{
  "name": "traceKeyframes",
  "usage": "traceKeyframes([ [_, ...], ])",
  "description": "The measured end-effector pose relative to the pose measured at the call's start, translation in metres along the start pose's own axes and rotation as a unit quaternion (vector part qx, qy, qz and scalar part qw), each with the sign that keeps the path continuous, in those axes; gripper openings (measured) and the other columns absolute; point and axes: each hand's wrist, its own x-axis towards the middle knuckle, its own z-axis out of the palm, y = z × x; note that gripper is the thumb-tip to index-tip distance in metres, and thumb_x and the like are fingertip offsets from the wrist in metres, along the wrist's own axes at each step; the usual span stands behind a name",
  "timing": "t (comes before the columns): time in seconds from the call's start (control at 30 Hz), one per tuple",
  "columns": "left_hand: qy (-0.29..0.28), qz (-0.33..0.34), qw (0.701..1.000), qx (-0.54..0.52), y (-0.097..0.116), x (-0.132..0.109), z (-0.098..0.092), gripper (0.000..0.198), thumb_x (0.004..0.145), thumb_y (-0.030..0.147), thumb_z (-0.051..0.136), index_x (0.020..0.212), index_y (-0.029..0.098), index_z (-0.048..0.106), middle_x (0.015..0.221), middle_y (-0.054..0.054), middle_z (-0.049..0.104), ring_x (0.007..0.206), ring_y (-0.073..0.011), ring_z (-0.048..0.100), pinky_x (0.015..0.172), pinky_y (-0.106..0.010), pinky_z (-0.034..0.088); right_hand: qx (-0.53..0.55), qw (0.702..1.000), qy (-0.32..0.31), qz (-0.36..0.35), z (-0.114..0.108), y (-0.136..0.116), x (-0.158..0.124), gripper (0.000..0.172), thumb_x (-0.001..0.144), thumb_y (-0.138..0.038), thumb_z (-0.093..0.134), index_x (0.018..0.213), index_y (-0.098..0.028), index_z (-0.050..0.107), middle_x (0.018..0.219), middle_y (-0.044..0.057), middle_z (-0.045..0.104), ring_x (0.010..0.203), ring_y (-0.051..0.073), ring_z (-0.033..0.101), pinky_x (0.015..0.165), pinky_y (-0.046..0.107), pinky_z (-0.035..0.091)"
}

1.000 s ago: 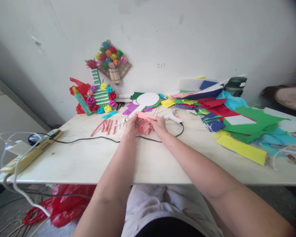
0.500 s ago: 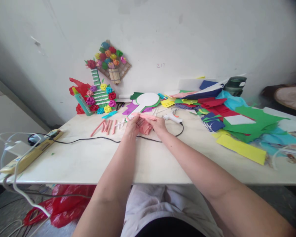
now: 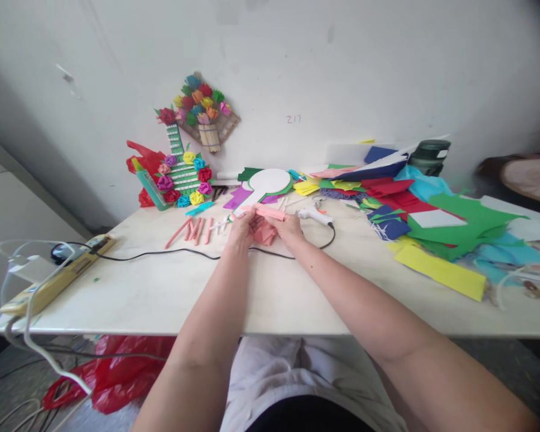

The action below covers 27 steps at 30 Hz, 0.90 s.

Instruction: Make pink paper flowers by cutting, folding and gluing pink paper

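Observation:
Between my two hands is a strip of pink crepe paper [image 3: 270, 213], stretched roughly level above the table. My left hand [image 3: 243, 228] pinches its left end, and my right hand [image 3: 291, 229] grips the right end. Below the strip, more crumpled pink paper [image 3: 264, 233] shows between the hands; whether it joins the strip I cannot tell. Several rolled pink paper sticks [image 3: 198, 231] lie left of my left hand. Just behind my hands rests a white paddle-shaped cutout [image 3: 270, 182] with a green edge. A white glue gun [image 3: 315, 216] lies right of my right hand.
A black cord [image 3: 162, 253] crosses the table from a power strip [image 3: 67, 279] at the left. A green glue bottle [image 3: 150, 186] and a flower-covered guitar shape [image 3: 184, 171] stand at the back left. Coloured paper sheets [image 3: 459, 225] pile up on the right.

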Motion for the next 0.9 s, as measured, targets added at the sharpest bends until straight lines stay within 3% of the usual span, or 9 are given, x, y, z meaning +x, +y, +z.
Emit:
traceKeyframes([
  [0.13,-0.001,0.0,1.0,-0.003,0.003,-0.001,-0.001,0.007,0.074,0.019,0.063,0.075,0.013,0.06,0.063,-0.003,0.065,0.061,-0.0128,0.064,0.07,-0.026,0.053,0.025,1.0,-0.006,-0.006,0.0,-0.002,-0.004,0.023,0.064,-0.032,0.067,0.075,-0.012,0.067,0.062,0.003,0.066,0.055,0.013,0.061,0.052,0.023,0.049],
  [0.33,0.01,0.001,1.0,-0.016,0.007,-0.001,-0.003,0.008,0.076,0.019,0.062,0.075,0.012,0.059,0.062,-0.003,0.064,0.057,-0.0121,0.064,0.068,-0.025,0.053,0.12,0.992,-0.041,0.017,-0.002,-0.013,-0.011,0.011,0.07,-0.023,0.06,0.072,-0.013,0.064,0.048,-0.001,0.06,0.034,0.01,0.051,0.034,0.02,0.043],
  [0.7,0.016,-0.001,1.0,-0.013,0.009,-0.003,-0.001,0.006,0.077,0.016,0.059,0.073,0.012,0.059,0.06,-0.003,0.064,0.052,-0.0105,0.062,0.062,-0.023,0.053,0.134,0.99,-0.038,0.029,-0.001,-0.01,-0.006,0.005,0.071,-0.017,0.061,0.068,-0.013,0.063,0.052,0.0,0.063,0.041,0.01,0.057,0.038,0.018,0.048],
  [0.9,-0.011,0.012,1.0,-0.002,0.007,-0.001,-0.004,0.007,0.074,0.017,0.063,0.072,0.011,0.059,0.061,-0.004,0.064,0.054,-0.0123,0.063,0.059,-0.023,0.053,0.16,0.984,-0.053,0.054,-0.002,-0.018,-0.012,0.005,0.073,-0.015,0.06,0.073,-0.011,0.063,0.054,0.002,0.065,0.043,0.012,0.059,0.036,0.019,0.048],
])
